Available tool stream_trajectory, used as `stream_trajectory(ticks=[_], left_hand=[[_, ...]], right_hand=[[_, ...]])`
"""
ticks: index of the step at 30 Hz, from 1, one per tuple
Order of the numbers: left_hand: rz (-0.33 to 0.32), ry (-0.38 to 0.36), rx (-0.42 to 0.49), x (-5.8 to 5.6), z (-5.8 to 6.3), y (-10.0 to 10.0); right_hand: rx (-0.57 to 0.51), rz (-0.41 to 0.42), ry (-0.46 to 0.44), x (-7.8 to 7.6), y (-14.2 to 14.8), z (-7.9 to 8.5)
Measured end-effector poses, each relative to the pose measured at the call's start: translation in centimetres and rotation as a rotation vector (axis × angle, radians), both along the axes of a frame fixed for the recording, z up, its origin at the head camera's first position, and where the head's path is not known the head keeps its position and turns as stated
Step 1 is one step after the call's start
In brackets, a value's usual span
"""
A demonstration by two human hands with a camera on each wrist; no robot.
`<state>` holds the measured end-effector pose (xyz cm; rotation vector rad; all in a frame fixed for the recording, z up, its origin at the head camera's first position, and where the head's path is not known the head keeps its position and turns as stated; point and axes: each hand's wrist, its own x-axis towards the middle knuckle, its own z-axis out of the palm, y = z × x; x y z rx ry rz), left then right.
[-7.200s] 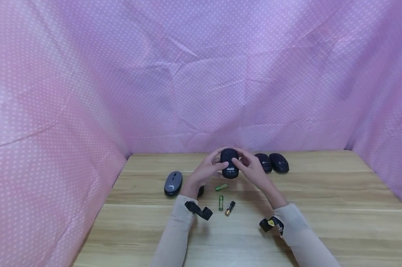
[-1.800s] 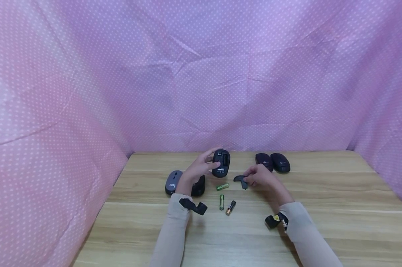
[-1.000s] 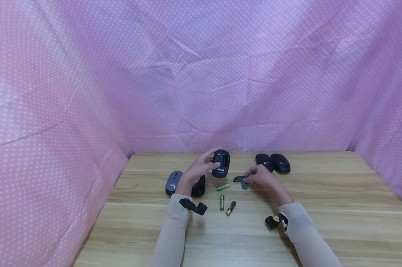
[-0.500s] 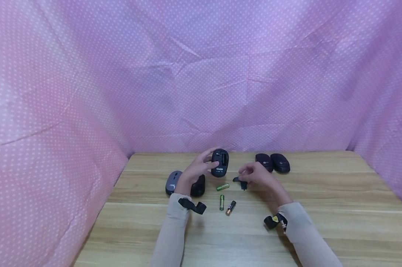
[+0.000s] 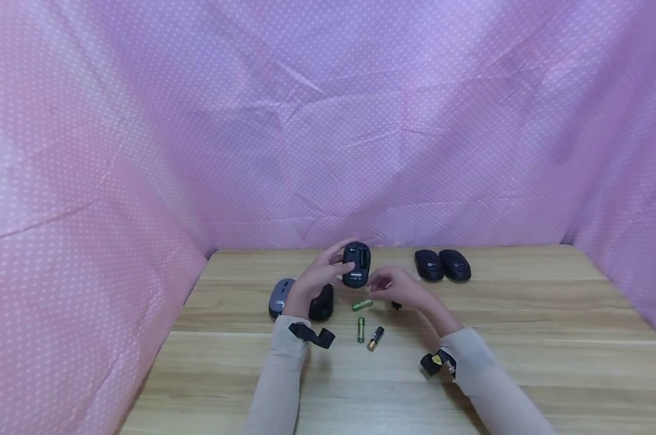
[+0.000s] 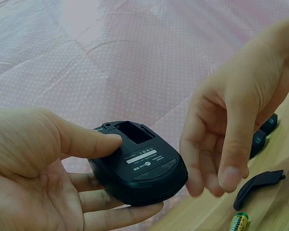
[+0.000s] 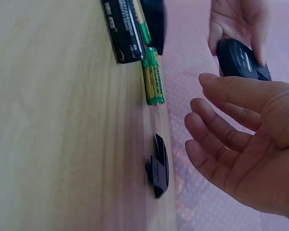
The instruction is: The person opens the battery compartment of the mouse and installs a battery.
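Mouse gripped underside-out by left hand; right hand loose, empty beside it; low sweep might roll battery nearest mouse

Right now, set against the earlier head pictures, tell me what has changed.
The black cover has come off the upturned mouse; the right hand has let it go on the table and moved left toward the mouse, now held by the left hand alone. The three batteries, grey mouse and pair of black mice stayed put.

Held mouse: matt plastic. Table: smooth wood.
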<state>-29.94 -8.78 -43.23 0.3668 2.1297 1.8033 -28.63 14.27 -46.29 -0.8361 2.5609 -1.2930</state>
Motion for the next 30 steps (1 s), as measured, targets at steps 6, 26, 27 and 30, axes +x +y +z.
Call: stream_trajectory(ticks=[6, 26, 27, 30], left_hand=[[0.022, -0.01, 0.004, 0.2, 0.3, -0.3], [0.017, -0.04, 0.05, 0.1, 0.3, -0.3], [0.02, -0.037, 0.05, 0.0, 0.2, -0.3], [0.035, -0.037, 0.051, 0.0, 0.1, -0.3]], right_hand=[[0.085, 0.074, 0.004, -0.1, -1.2, 0.5], [0.277, 0.102, -0.036, -0.1, -2.4, -0.6], [0.278, 0.103, -0.03, -0.1, -2.4, -0.6], [0.276, 0.118, -0.012, -0.1, -2.3, -0.6]])
